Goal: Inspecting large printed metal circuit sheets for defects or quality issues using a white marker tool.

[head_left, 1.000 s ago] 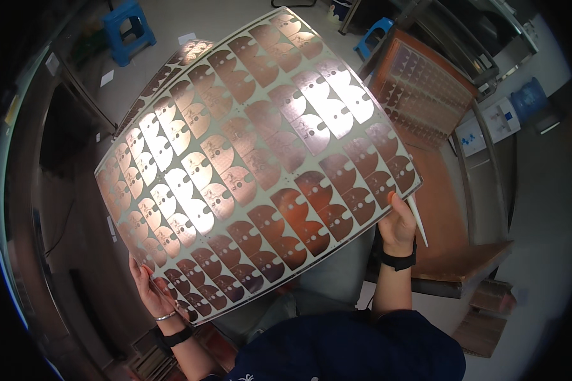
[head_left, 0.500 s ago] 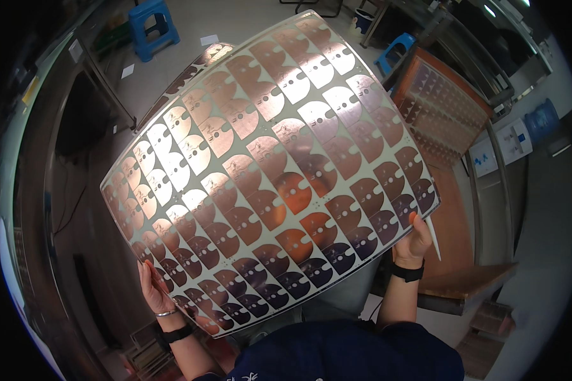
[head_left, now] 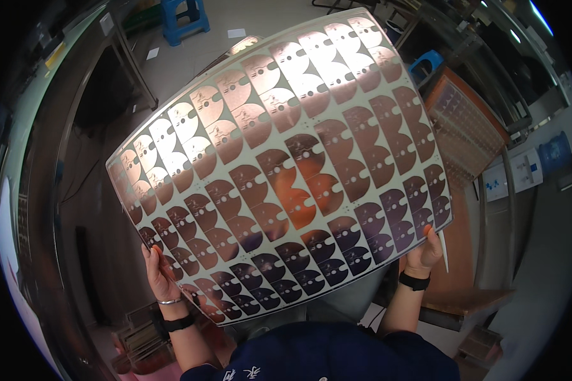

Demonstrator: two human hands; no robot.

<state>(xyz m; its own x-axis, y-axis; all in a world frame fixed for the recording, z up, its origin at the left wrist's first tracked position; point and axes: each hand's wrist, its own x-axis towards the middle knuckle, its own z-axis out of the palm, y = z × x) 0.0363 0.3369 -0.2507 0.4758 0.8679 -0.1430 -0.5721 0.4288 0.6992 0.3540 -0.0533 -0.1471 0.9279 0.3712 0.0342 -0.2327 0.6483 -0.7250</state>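
Observation:
A large circuit-board panel (head_left: 255,149) fills the middle of the view, slanting up to the far right. Rows of rounded copper shapes cover its pale face, and bright glare lies along its far part. My left hand (head_left: 163,276) grips the near left edge, with a bracelet and a dark band on that wrist. At the near right corner my right hand (head_left: 425,251) is closed on the panel, its thumb over the face and a dark watch on the wrist. The fingers beneath the panel are hidden. A thin white strip (head_left: 444,253) shows beside my right hand.
Another copper-patterned panel (head_left: 469,117) leans at the right above a brown board (head_left: 456,261). Blue stools stand at the far left (head_left: 183,22) and far right (head_left: 428,60). Metal framing (head_left: 128,63) runs along the left, and a blue water bottle (head_left: 555,151) is at the right.
The panel has turned slightly clockwise and its tilt has changed, with the glare shifted toward the far edge. The surroundings have slid right in the view. Both hands keep their grip.

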